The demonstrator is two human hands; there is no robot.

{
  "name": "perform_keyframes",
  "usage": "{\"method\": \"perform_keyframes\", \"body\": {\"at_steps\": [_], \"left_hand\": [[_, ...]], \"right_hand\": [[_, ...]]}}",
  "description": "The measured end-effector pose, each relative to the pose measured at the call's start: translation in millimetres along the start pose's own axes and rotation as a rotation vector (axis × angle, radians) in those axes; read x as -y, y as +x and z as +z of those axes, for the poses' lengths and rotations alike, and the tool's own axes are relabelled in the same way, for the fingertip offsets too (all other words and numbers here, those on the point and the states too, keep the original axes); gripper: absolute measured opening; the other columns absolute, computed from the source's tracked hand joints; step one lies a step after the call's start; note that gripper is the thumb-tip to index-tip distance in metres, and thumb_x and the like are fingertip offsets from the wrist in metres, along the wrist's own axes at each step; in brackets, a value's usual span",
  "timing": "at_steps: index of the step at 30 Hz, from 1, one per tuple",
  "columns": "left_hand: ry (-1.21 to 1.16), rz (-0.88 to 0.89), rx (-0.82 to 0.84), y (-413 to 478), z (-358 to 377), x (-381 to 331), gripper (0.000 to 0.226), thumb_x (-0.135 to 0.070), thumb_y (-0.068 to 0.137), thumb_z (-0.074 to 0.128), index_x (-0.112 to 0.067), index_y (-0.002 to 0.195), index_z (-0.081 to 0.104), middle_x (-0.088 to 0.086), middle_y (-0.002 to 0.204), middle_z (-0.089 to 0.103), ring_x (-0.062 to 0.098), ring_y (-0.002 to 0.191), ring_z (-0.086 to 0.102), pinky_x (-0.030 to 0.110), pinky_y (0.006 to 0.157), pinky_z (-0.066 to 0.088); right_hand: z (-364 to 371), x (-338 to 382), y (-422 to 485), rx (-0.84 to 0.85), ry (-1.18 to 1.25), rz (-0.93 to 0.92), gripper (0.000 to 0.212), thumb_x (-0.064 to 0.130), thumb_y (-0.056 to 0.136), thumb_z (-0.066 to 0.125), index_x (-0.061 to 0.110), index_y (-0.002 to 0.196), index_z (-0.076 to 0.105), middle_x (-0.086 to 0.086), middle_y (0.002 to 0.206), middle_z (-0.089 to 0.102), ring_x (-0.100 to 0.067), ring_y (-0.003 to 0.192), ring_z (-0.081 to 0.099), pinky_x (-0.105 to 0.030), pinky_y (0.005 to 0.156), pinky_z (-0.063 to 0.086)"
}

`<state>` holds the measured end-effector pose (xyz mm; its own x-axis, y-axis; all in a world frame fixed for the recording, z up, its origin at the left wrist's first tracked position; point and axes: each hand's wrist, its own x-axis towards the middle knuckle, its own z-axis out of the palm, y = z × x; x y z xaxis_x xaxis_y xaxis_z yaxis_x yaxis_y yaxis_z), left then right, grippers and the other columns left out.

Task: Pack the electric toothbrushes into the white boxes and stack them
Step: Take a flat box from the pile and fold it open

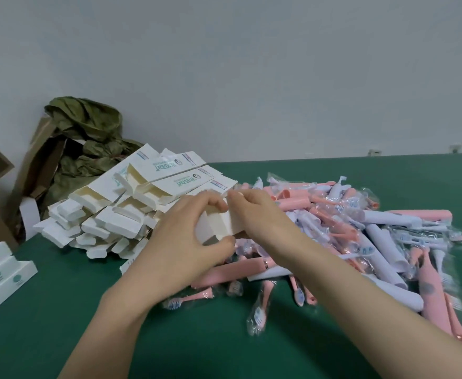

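The left hand (pixel 182 242) is gripping a white box (pixel 218 227) with curled fingers, and the right hand (pixel 254 214) is pinching its top edge. They are holding it just above the green table (pixel 60 310), between the open boxes (pixel 131 212) on the left and the wrapped toothbrushes (pixel 361 242) on the right.

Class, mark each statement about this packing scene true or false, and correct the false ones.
1. The left hand and right hand both hold one box. True.
2. The toothbrushes lie right of the open boxes. True.
3. Every toothbrush is blue. False: they are pink or whitish.
4. The closed boxes lie on the toothbrushes. False: they are stacked apart, at the left edge of the table.
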<state>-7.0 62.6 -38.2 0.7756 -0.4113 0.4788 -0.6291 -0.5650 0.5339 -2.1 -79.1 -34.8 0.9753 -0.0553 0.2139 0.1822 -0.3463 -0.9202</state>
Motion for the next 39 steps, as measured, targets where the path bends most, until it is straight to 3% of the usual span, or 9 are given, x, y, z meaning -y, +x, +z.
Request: {"method": "perform_keyframes", "body": {"at_steps": [3, 7, 10, 13, 21, 25, 30, 35, 39], "left_hand": [[0.104, 0.072, 0.054, 3, -2, 3, 0.037, -0.044, 0.069, 0.059, -0.047, 0.104, 0.045, -0.026, 0.108, 0.05, -0.011, 0.103, 0.041, 0.005, 0.076, 0.031], [0.138, 0.145, -0.123, 12, -5, 10, 0.033, -0.05, 0.069, 0.048, -0.049, 0.102, 0.045, -0.025, 0.099, 0.051, -0.018, 0.094, 0.042, 0.004, 0.074, 0.031], [0.017, 0.112, -0.32, 19, -3, 15, 0.033, -0.041, 0.075, 0.049, -0.042, 0.108, 0.047, -0.012, 0.105, 0.054, -0.018, 0.092, 0.042, -0.003, 0.076, 0.027], [-0.034, 0.105, -0.451, 20, 3, 18, 0.039, -0.038, 0.078, 0.047, -0.026, 0.115, 0.052, -0.002, 0.112, 0.053, -0.011, 0.091, 0.039, -0.004, 0.079, 0.025], [-0.012, 0.081, -0.519, 12, 2, 17, 0.045, -0.047, 0.072, 0.045, -0.019, 0.106, 0.055, 0.0, 0.106, 0.056, -0.016, 0.092, 0.039, -0.003, 0.078, 0.025], [0.03, 0.045, -0.477, 11, 5, 19, 0.044, -0.058, 0.072, 0.052, -0.028, 0.105, 0.055, -0.006, 0.105, 0.053, -0.024, 0.094, 0.037, -0.005, 0.076, 0.025], [0.146, 0.063, -0.396, 13, 8, 27, 0.038, -0.045, 0.076, 0.062, -0.026, 0.108, 0.055, -0.009, 0.105, 0.051, -0.008, 0.096, 0.043, 0.011, 0.078, 0.031], [0.403, -0.051, -0.263, 16, 15, 36, 0.041, -0.044, 0.077, 0.057, -0.021, 0.111, 0.05, -0.004, 0.104, 0.054, 0.016, 0.095, 0.048, 0.029, 0.069, 0.031], [0.361, -0.071, -0.236, 16, 19, 40, 0.044, -0.045, 0.078, 0.059, -0.023, 0.115, 0.048, -0.006, 0.109, 0.055, 0.015, 0.099, 0.048, 0.03, 0.071, 0.035]], "right_hand": [[-3, -3, 4, 0.001, -0.047, 0.059, 0.035, 0.026, 0.096, 0.036, 0.002, 0.079, 0.055, -0.011, 0.077, 0.05, -0.022, 0.073, 0.049, -0.055, 0.09, 0.049], [-24, 7, 9, -0.001, 0.298, 0.027, 0.033, 0.021, 0.102, 0.035, 0.005, 0.088, 0.06, -0.01, 0.073, 0.064, -0.017, 0.059, 0.066, -0.03, 0.063, 0.06], [-57, -4, 14, -0.087, -0.279, -0.249, 0.021, 0.005, 0.095, 0.047, 0.014, 0.1, 0.064, 0.0, 0.088, 0.07, -0.009, 0.077, 0.066, -0.02, 0.078, 0.053], [-65, -27, 17, 0.178, -0.839, -0.226, 0.039, -0.007, 0.087, 0.053, 0.021, 0.112, 0.066, 0.007, 0.113, 0.065, -0.003, 0.09, 0.057, -0.013, 0.08, 0.046], [-51, -46, 22, 0.342, -1.194, -0.313, 0.028, 0.013, 0.084, 0.064, 0.027, 0.108, 0.066, 0.008, 0.103, 0.058, -0.014, 0.101, 0.049, -0.023, 0.073, 0.034], [-68, -30, 23, 0.181, -0.952, -0.361, 0.03, 0.022, 0.085, 0.067, 0.02, 0.115, 0.065, 0.004, 0.131, 0.051, -0.013, 0.116, 0.048, -0.022, 0.096, 0.033], [-89, -4, 19, -0.328, -0.469, -0.463, 0.02, 0.018, 0.087, 0.065, 0.016, 0.107, 0.065, 0.008, 0.093, 0.062, 0.001, 0.081, 0.059, -0.003, 0.073, 0.043], [-93, 17, 10, -0.588, 0.324, -0.591, 0.016, 0.008, 0.091, 0.057, 0.018, 0.102, 0.054, -0.002, 0.082, 0.063, -0.01, 0.083, 0.063, -0.028, 0.084, 0.054], [-71, 17, 6, -0.573, 0.41, -0.563, 0.022, 0.008, 0.092, 0.056, 0.024, 0.104, 0.049, 0.0, 0.078, 0.063, -0.011, 0.08, 0.062, -0.032, 0.086, 0.054]]}}
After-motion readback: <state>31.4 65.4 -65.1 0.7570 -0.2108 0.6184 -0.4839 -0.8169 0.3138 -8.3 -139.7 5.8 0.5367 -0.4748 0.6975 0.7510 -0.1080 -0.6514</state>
